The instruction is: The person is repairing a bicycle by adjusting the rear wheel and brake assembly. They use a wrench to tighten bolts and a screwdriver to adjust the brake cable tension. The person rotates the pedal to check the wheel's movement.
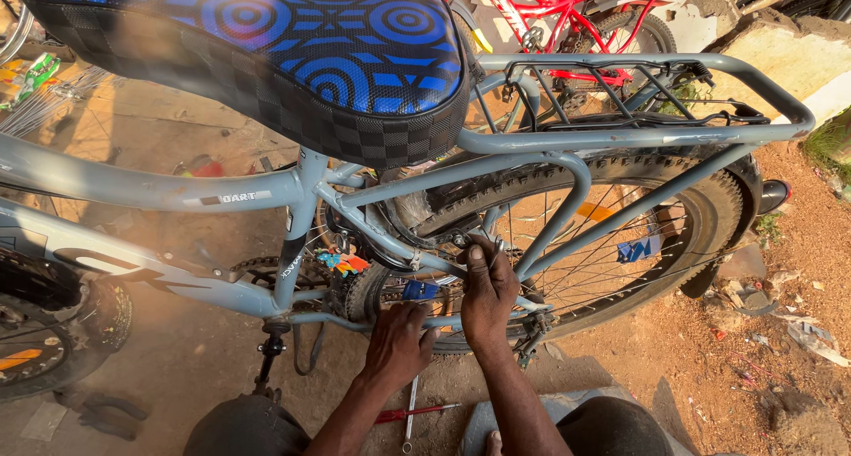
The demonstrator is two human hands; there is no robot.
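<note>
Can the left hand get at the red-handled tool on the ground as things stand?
Probably yes. The left hand rests on the lower frame tube, and the red-handled tool lies on the ground just below it with nothing between.

Both hands, left hand [398,342], right hand [488,289], on grey bicycle [372,190] rear stays.

Frame stays [550,243] and spokes [612,270] crowding hands

Small dark rectangular label [238,197] on the grey frame tube, left of centre under the seat. Narrow black upright label [291,263] lower on the seat tube. Green-and-white packet [34,73] far left on the ground.
</note>
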